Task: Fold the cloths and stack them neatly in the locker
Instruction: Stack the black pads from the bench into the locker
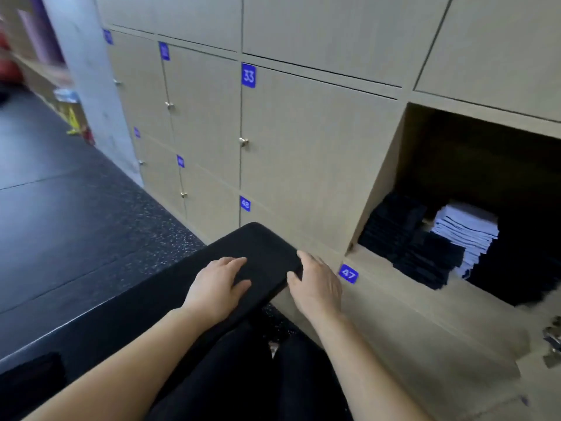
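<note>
Two-handed, with left hand (218, 279) flat atop the folded black cloth (261, 247) on the lap (243, 375) and right hand (317, 284) against its edge, grip unclear, square corners before sliding onto the stack (403, 238) in the locker (382, 183).

My left forearm (121, 360) bare, enters from 7 o'clock, runs toward 1 o'clock. Wrist near straight. Left grip (218, 284) palm down, fingers (235, 262) straight, close together, pointing 1 o'clock; thumb spread toward 3 o'clock. My right forearm (364, 360) bare, enters from 5 o'clock, runs toward 11 o'clock. Right grip (318, 284) back of hand up, fingers extended toward 11 o'clock, thumb out toward 9 o'clock. Grips level, near each other, not touching; right sits at 3 o'clock of left.
</note>
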Demonstrator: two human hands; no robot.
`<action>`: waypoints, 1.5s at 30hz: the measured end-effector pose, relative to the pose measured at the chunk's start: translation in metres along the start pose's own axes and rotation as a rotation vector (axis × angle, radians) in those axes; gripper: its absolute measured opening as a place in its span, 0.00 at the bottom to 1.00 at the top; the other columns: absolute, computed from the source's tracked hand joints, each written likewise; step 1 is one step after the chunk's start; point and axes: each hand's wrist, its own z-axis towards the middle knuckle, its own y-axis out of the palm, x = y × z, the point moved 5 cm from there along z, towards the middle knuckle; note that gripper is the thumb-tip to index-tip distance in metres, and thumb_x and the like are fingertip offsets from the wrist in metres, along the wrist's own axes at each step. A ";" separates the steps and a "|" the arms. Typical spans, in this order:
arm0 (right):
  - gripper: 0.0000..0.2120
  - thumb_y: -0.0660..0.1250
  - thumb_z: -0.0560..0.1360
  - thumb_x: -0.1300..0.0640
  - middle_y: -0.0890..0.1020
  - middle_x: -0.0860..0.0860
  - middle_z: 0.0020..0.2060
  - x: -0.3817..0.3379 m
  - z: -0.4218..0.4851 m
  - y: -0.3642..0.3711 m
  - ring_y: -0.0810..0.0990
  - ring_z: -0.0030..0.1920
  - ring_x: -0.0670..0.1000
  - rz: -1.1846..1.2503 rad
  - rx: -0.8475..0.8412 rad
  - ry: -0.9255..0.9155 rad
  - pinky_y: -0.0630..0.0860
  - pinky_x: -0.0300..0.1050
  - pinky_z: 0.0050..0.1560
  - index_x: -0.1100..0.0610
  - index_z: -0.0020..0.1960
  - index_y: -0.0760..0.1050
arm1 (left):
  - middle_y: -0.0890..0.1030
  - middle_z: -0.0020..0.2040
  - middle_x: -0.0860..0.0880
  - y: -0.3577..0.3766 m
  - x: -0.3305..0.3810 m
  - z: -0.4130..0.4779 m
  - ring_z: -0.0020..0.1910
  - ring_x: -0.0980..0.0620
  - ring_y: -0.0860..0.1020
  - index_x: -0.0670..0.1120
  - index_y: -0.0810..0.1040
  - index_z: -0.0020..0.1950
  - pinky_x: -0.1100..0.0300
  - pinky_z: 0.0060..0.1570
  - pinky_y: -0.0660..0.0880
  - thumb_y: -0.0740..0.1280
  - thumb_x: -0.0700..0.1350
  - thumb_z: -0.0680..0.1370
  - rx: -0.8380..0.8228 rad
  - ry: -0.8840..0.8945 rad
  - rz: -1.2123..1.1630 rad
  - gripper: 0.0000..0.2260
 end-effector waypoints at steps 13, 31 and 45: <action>0.25 0.60 0.80 0.47 0.71 0.48 0.70 -0.208 -0.088 0.132 0.69 0.69 0.50 -0.076 -0.294 -0.482 0.66 0.46 0.67 0.52 0.75 0.62 | 0.70 0.72 0.50 -0.076 -0.229 -0.176 0.70 0.47 0.68 0.50 0.65 0.76 0.54 0.68 0.64 0.63 0.54 0.80 0.144 -0.421 0.095 0.24; 0.33 0.59 0.80 0.45 0.48 0.54 0.79 -0.306 -0.197 0.277 0.47 0.78 0.53 -0.284 -0.779 -0.922 0.52 0.49 0.75 0.50 0.79 0.47 | 0.74 0.68 0.38 -0.002 -0.346 -0.323 0.67 0.36 0.73 0.44 0.75 0.68 0.44 0.65 0.71 0.74 0.53 0.70 0.192 -0.789 0.111 0.29; 0.33 0.57 0.81 0.45 0.38 0.53 0.78 -0.311 -0.211 0.317 0.37 0.78 0.57 -0.413 -0.913 -0.974 0.48 0.57 0.77 0.45 0.79 0.42 | 0.41 0.80 0.44 0.004 -0.367 -0.325 0.79 0.44 0.38 0.55 0.42 0.80 0.41 0.75 0.44 0.53 0.63 0.81 -0.075 -0.994 0.155 0.33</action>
